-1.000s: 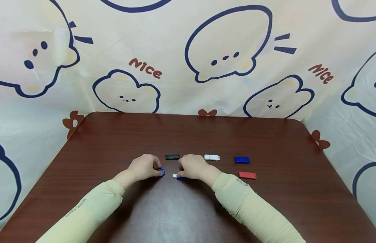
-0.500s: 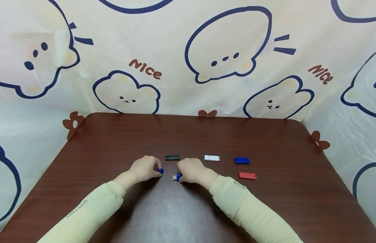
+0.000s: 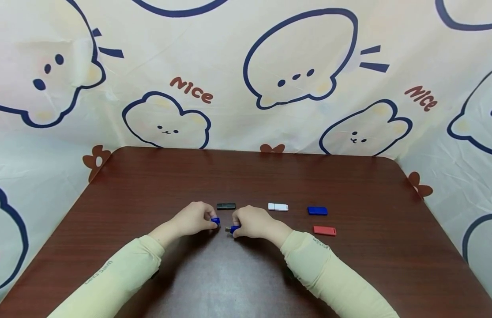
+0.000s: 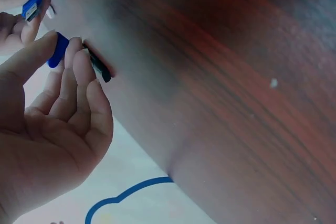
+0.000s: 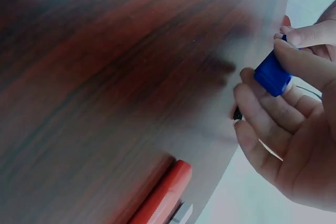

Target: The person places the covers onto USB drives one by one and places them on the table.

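Note:
My left hand pinches a small blue cap between thumb and fingertips; the cap shows close up in the left wrist view. Facing it, my right hand pinches a blue USB flash drive whose metal plug points left toward the cap. Cap and plug are a short gap apart. In the right wrist view the drive's blue body sits between thumb and fingers, and the left fingers appear beyond it. Part of the drive is hidden by the right fingers in the head view.
On the brown table lie a black USB drive just behind the hands, a white one, a blue one and a red one to the right. A patterned cloth hangs behind the table.
My left hand has moved a little right with the cap. My right hand has shifted its grip toward the drive's rear and turned the plug; the gap between cap and plug is smaller than half a second ago.

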Motion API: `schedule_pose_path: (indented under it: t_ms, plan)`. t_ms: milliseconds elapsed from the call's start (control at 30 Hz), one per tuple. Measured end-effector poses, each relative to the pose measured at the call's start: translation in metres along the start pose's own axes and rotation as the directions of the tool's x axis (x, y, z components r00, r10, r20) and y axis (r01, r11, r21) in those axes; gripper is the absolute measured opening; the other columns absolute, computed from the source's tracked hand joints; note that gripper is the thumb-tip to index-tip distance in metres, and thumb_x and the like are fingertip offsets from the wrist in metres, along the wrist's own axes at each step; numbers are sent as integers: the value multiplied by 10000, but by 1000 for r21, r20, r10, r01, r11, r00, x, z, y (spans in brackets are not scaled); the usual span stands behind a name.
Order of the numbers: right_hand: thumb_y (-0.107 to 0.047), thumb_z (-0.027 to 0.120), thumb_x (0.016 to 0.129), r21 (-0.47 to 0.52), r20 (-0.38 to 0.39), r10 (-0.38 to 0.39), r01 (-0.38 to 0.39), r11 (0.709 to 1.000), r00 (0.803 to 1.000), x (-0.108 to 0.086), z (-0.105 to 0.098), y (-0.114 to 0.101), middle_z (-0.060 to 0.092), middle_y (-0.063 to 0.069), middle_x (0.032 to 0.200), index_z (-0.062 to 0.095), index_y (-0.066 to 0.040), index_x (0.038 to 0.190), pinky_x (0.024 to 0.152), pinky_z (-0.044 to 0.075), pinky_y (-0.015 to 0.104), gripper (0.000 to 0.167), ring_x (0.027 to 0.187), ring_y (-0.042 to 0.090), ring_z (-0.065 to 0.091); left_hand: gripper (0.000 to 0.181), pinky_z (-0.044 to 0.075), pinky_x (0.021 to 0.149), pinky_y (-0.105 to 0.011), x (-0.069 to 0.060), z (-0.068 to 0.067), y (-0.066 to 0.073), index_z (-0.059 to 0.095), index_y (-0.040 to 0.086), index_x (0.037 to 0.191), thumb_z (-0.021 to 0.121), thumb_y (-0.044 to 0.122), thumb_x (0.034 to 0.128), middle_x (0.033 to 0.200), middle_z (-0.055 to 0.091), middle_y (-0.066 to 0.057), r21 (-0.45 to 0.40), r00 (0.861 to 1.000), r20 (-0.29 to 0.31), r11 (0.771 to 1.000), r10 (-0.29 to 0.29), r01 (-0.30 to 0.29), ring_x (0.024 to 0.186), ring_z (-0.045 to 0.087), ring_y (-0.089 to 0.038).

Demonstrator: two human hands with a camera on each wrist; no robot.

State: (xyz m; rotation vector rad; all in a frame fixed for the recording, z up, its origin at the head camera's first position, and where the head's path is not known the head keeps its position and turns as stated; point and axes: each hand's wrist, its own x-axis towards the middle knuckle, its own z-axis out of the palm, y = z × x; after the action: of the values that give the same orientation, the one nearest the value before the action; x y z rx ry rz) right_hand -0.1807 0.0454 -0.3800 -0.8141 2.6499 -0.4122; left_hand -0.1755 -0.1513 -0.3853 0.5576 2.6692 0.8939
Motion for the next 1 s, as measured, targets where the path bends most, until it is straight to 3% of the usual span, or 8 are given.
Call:
schedule_pose_path:
  t_ms: [200, 333, 533, 733, 1000]
  plan:
    - [-235, 738, 793, 182, -19, -8, 11, 983, 1000, -2, -4, 7, 539, -71, 668, 581, -161, 731, 526, 376, 196, 184, 574, 53, 455, 47, 433, 576, -227, 3, -1, 2, 658, 64, 822, 675, 107, 829, 707, 660, -3, -84, 1000, 3, 996, -13, 13, 626, 541, -71]
    - [-202, 737, 793, 294, -50, -11, 25, 955, 999, -2, -6, 12, 582, -47, 670, 634, -129, 762, 531, 392, 193, 130, 577, 54, 475, 67, 435, 587, -240, 5, -1, 2, 668, 37, 851, 656, 102, 844, 748, 648, -10, -116, 1000, 6, 993, -8, 9, 649, 515, -78]
    - [-169, 706, 824, 419, -52, 38, -13, 908, 998, -2, -9, 16, 645, 31, 668, 673, -93, 816, 520, 418, 198, 83, 575, 110, 560, 89, 435, 585, -240, 4, -1, 0, 674, 11, 869, 629, 87, 861, 753, 662, -55, -153, 1000, 26, 988, 5, 0, 636, 534, -92]
    - [-142, 680, 845, 462, -46, 60, -32, 886, 997, -3, -9, 17, 673, 91, 697, 675, -70, 839, 524, 424, 198, 72, 590, 149, 592, 114, 479, 617, -273, 5, -3, 1, 674, -14, 888, 612, 80, 870, 769, 674, -111, -232, 998, 68, 972, -13, 28, 671, 599, -153]
    - [-143, 663, 862, 455, -56, 52, -21, 890, 997, -2, -8, 16, 684, 91, 718, 690, -64, 857, 528, 432, 200, 84, 610, 140, 595, 126, 463, 637, -261, 6, -4, 1, 671, -20, 897, 597, 81, 883, 810, 688, -113, -241, 996, 84, 969, -30, 49, 725, 592, -144]
